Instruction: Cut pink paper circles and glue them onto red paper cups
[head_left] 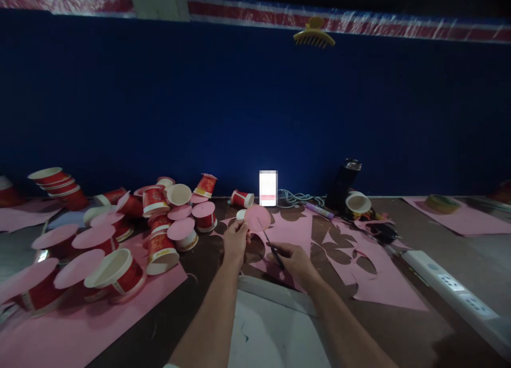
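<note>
My left hand (235, 240) pinches the left edge of a round pink paper disc (258, 218), holding it up over the table. My right hand (293, 259) is closed around dark, slim scissors (270, 244); their thin tip lies across the disc, and whether the blades are apart cannot be made out. Under both hands is a pink paper sheet (295, 235) with rounded cut-outs. A small white round thing (241, 214) shows just behind my left fingers. Straight ahead, a red paper cup (242, 198) lies on its side.
Several red paper cups (205, 217), many topped with pink discs, crowd the left side. Cut pink scraps (383, 277) lie right, near a power strip (451, 288). A dark bottle (345, 181), purple marker (319, 211), white cable (297, 198) and tape roll (442, 203) sit toward the blue wall.
</note>
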`<action>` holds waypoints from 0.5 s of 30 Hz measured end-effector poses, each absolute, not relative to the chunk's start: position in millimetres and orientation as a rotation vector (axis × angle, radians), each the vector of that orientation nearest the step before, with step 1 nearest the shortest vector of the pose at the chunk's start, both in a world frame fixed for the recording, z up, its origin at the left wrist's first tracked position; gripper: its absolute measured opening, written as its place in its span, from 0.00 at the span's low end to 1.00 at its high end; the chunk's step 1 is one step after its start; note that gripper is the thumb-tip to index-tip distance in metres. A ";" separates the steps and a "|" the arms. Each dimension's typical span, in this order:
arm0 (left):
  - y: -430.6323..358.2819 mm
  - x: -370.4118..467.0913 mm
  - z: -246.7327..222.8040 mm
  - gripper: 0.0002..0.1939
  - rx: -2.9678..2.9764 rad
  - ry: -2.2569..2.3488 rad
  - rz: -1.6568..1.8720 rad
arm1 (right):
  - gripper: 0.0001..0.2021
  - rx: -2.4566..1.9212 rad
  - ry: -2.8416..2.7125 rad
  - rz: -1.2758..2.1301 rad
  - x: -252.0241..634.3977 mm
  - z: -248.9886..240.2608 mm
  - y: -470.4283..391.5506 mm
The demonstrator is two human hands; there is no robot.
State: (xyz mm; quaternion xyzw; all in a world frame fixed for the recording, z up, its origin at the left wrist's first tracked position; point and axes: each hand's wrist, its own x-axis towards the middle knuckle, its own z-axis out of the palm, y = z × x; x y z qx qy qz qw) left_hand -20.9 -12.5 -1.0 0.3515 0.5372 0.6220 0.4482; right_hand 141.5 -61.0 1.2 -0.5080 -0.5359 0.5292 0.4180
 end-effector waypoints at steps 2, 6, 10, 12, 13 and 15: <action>-11.9 -21.3 -1.8 0.13 0.867 1.325 1.571 | 0.24 -1.267 -1.325 1.364 139.9 3.0 -62.5; -9.3 -22.3 -4.8 0.13 0.808 1.289 1.663 | 0.23 -1.210 -1.275 1.405 137.0 1.4 -63.1; -6.7 -22.7 -7.2 0.17 0.713 1.249 1.741 | 0.21 -1.203 -1.221 1.372 138.7 -6.9 -58.1; -7.0 -22.4 -6.7 0.19 0.710 1.221 1.755 | 0.21 -1.242 -1.203 1.295 141.2 -8.7 -55.2; -7.7 -22.0 -6.0 0.19 0.716 1.202 1.756 | 0.21 -1.263 -1.187 1.251 142.6 -8.3 -54.2; -9.7 -20.7 -4.0 0.19 0.734 1.166 1.750 | 0.21 -1.307 -1.135 1.162 145.9 -5.5 -53.1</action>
